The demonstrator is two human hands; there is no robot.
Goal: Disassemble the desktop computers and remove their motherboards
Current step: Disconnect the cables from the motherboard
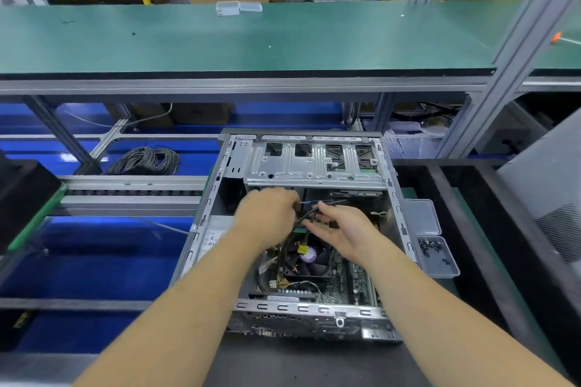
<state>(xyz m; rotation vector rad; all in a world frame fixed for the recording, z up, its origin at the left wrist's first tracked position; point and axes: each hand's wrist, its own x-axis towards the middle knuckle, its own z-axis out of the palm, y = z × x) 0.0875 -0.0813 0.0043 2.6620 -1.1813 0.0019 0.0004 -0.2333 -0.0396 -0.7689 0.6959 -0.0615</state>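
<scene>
An open desktop computer case [314, 308] lies flat before me with its side panel off. Inside, the green motherboard [345, 286] shows at the near end, with a black CPU fan [309, 259] on it. A silver drive cage [314, 163] spans the far end. My left hand [267, 217] reaches in, its fingers curled around a bundle of black cables [306, 217] just below the cage. My right hand [341, 231] holds the same cables from the right, palm turned up, thumb over them. A yellow connector [302, 249] hangs under the hands.
A clear plastic tray [438, 256] with several dark screws sits against the case's right side. A grey panel [547, 185] leans at the far right. A coil of black wire [146, 160] lies at the left rear. A green shelf [251, 38] spans overhead.
</scene>
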